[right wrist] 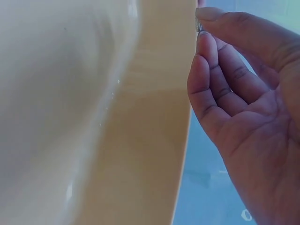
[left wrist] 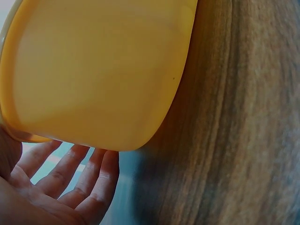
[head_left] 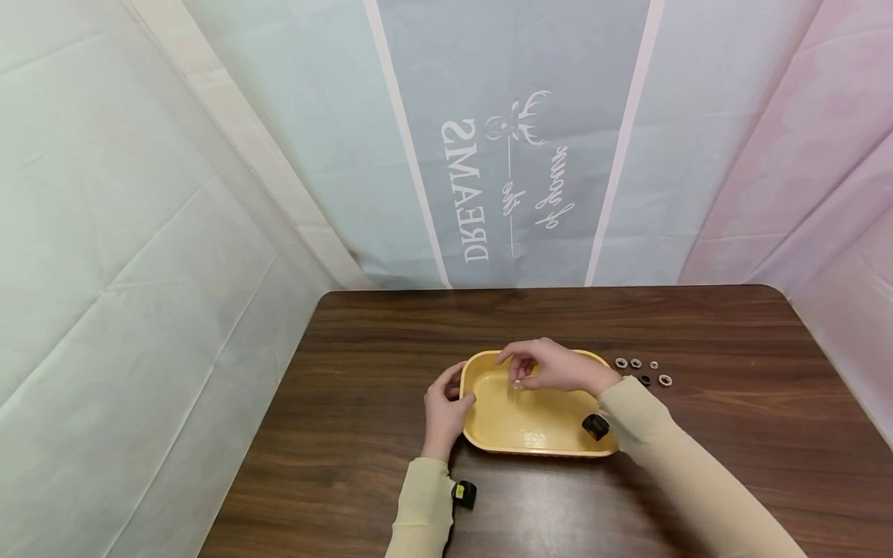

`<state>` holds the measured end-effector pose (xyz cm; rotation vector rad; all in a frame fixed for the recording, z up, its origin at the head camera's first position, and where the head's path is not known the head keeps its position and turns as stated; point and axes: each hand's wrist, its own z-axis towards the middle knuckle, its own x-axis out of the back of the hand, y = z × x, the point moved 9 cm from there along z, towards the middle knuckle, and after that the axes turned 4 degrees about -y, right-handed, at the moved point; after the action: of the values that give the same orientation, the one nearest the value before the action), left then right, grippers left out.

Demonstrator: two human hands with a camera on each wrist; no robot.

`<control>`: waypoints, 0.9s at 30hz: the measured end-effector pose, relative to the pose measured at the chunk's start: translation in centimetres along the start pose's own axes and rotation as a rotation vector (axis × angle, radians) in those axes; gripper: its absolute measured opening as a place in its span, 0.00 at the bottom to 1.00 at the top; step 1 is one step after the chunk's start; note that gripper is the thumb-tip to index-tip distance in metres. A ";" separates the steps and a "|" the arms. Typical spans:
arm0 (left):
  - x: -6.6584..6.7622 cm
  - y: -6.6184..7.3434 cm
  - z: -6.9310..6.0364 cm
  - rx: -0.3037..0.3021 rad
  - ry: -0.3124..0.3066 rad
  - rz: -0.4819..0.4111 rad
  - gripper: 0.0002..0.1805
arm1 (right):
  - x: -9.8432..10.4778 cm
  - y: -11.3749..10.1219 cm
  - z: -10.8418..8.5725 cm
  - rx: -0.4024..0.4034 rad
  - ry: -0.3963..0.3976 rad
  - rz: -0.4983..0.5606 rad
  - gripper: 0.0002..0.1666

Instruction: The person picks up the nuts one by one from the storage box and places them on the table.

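A shallow yellow plastic tub (head_left: pixel 530 418) stands on the wooden table. My left hand (head_left: pixel 444 411) grips its left end, thumb over the rim and fingers against the outer wall. In the left wrist view, those fingers (left wrist: pixel 98 178) touch the outside of the tub (left wrist: pixel 103 75). Over the inside of the tub, my right hand (head_left: pixel 551 366) pinches a small silver metal bearing (head_left: pixel 517 384) between thumb and fingertips. Only the edge of this bearing (right wrist: pixel 198 23) shows in the right wrist view, so its full shape is hidden.
Right of the tub, several small ring-shaped bearings lie on the table, among them a silver one (head_left: pixel 666 380) and a dark one (head_left: pixel 645 380). Behind the table's back edge hangs a pale printed cloth (head_left: pixel 516 155). More cloth (head_left: pixel 153 310) hangs on the left.
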<state>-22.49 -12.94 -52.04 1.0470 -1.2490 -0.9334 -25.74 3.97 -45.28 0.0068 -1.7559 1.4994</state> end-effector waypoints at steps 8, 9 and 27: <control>0.0 -0.3 0.0 0.017 -0.001 -0.012 0.31 | 1.0 0.3 -1.0 -0.027 0.013 -0.005 0.26; 0.0 -0.3 0.0 0.016 -0.002 -0.012 0.31 | 1.0 0.3 -1.1 -0.027 0.015 -0.004 0.26; 0.0 -0.1 0.1 -0.007 0.005 -0.040 0.32 | 3.1 1.1 -4.6 -0.061 0.067 -0.019 0.25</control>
<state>-22.60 -12.94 -52.09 1.0718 -1.2239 -0.9642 -25.83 9.60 -44.58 -0.0570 -1.7425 1.4167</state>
